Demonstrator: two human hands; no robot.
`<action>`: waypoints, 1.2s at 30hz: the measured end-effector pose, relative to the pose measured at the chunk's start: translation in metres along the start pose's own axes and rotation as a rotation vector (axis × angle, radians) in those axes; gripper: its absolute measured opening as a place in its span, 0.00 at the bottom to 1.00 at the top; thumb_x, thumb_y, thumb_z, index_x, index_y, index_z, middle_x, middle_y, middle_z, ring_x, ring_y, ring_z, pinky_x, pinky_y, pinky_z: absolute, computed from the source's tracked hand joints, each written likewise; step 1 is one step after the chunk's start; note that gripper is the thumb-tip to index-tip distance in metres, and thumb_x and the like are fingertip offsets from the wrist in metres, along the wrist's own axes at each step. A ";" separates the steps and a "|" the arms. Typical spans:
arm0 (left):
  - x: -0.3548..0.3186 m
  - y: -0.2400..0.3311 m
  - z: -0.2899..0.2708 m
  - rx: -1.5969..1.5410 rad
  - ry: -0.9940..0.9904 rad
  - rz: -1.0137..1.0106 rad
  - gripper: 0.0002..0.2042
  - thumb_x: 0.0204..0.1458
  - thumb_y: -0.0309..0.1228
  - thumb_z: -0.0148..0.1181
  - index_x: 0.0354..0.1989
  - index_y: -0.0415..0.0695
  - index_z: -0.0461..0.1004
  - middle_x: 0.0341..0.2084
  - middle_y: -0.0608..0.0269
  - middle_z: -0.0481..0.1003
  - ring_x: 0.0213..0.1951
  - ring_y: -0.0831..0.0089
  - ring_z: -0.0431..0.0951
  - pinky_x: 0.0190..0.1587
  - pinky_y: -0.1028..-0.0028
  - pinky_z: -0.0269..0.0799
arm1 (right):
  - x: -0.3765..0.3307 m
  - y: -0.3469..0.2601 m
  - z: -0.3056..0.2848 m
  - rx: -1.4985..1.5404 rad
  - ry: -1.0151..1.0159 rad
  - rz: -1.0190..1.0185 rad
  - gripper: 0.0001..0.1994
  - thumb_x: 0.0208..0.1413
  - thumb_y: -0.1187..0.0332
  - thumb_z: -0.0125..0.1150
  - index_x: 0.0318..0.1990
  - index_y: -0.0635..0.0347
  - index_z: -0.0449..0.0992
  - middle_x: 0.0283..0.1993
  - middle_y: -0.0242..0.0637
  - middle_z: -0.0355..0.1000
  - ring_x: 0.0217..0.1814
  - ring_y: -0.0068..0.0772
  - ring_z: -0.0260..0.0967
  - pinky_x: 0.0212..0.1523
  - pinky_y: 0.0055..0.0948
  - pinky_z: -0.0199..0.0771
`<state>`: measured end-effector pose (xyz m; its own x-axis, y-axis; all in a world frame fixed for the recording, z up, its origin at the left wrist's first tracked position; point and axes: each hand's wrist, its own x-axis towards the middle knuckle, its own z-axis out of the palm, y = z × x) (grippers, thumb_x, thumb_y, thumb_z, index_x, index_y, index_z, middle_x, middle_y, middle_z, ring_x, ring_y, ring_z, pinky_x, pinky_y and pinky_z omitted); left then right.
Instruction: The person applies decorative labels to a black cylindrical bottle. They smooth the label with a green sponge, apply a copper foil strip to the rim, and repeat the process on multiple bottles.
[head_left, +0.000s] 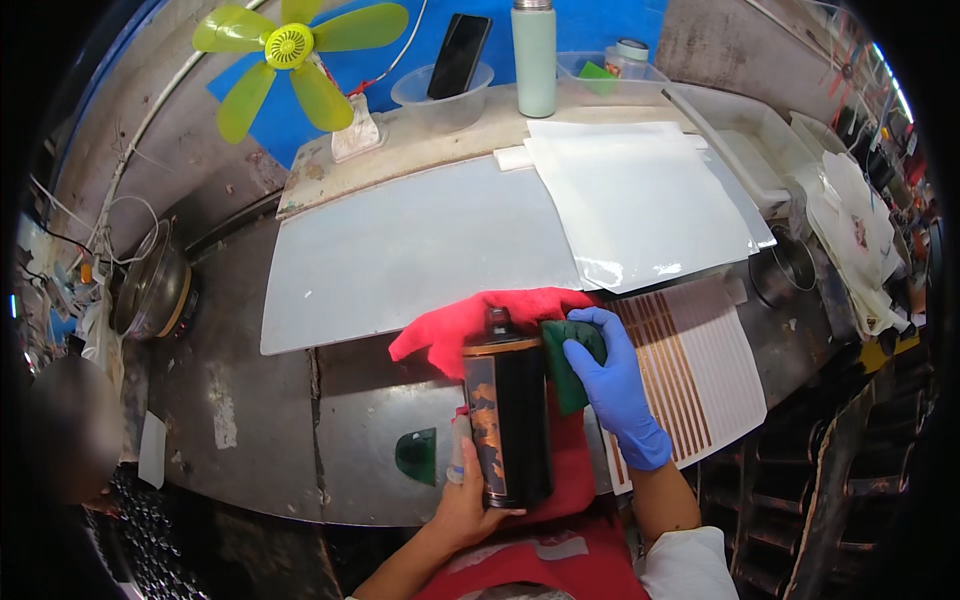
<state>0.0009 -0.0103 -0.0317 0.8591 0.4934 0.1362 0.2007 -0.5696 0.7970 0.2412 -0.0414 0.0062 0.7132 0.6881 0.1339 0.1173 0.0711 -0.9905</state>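
Right fingers (584, 362) pinch green pad (562, 370) beside black bottle (520, 430).

The glossy black bottle (525, 425) stands out against soft, matt red cloth (430, 332) and a scuffed, dark metal worktop (370, 400), with smooth, plastic-looking green pieces (416, 457), a thin rubbery blue glove (618, 385), shiny white sheets (640, 200) and translucent yellow-green plastic fan blades (362, 27).

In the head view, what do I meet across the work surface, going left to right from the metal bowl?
Metal bowl, loose green piece, bare left hand, black bottle, blue-gloved right hand, striped sheet.
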 end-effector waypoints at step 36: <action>0.020 0.027 -0.004 0.252 0.004 0.097 0.58 0.33 0.47 0.72 0.63 0.29 0.35 0.57 0.22 0.45 0.59 0.29 0.50 0.58 0.49 0.50 | 0.005 -0.013 0.006 0.178 -0.062 0.141 0.15 0.50 0.74 0.59 0.47 0.62 0.67 0.42 0.35 0.69 0.44 0.23 0.66 0.46 0.22 0.67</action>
<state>0.0215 -0.0128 -0.0050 0.8783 0.4306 0.2080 0.2284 -0.7599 0.6087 0.2391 -0.0350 0.0193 0.6695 0.7428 -0.0026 -0.1079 0.0938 -0.9897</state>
